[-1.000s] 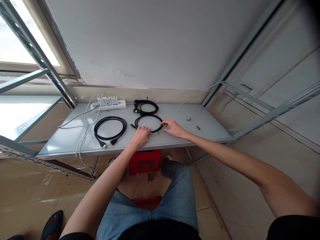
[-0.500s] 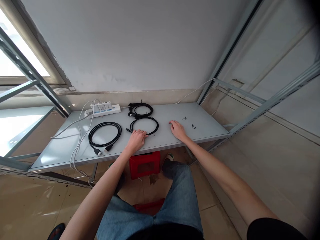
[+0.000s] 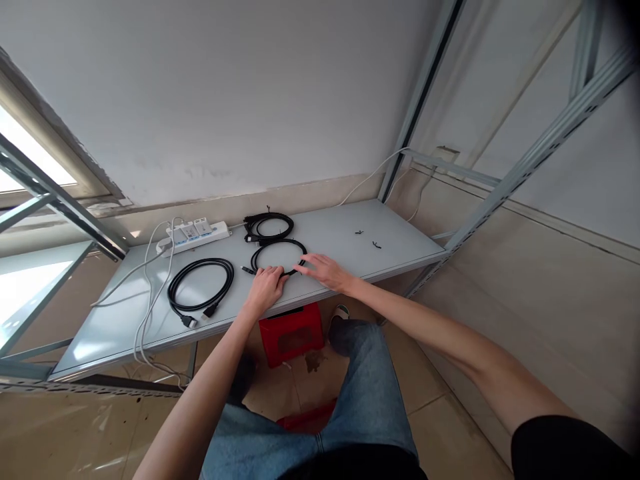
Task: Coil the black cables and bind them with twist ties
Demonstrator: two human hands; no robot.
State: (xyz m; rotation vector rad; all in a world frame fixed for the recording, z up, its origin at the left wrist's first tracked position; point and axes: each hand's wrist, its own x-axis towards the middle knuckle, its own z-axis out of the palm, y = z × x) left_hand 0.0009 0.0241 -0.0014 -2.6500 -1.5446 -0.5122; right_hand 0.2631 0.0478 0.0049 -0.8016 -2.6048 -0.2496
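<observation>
A coiled black cable [image 3: 280, 241] lies near the front of the grey shelf, its plug pointing left. My left hand [image 3: 267, 285] is closed on the near side of this coil, fingers curled over it. At the coil's right side, my right hand [image 3: 327, 272] has its fingers apart, with the tips reaching the cable; whether they touch it is unclear. Behind sits another black cable coil [image 3: 280, 216], with a small tie sticking up. A larger coil of black cable [image 3: 231, 275] rests to the left, both plugs toward the front edge.
Two small black twist ties, a left one [image 3: 359, 233] and a right one [image 3: 377, 245], lie on the shelf [image 3: 340, 230]. A white power strip [image 3: 195, 240] with adapters stands at the back left, white cords hanging over the front. Metal posts frame both ends; a red stool [image 3: 291, 337] is below.
My right hand has moved left from the bare shelf to the coil's right side. My left hand stays on the coil. The view has shifted slightly.
</observation>
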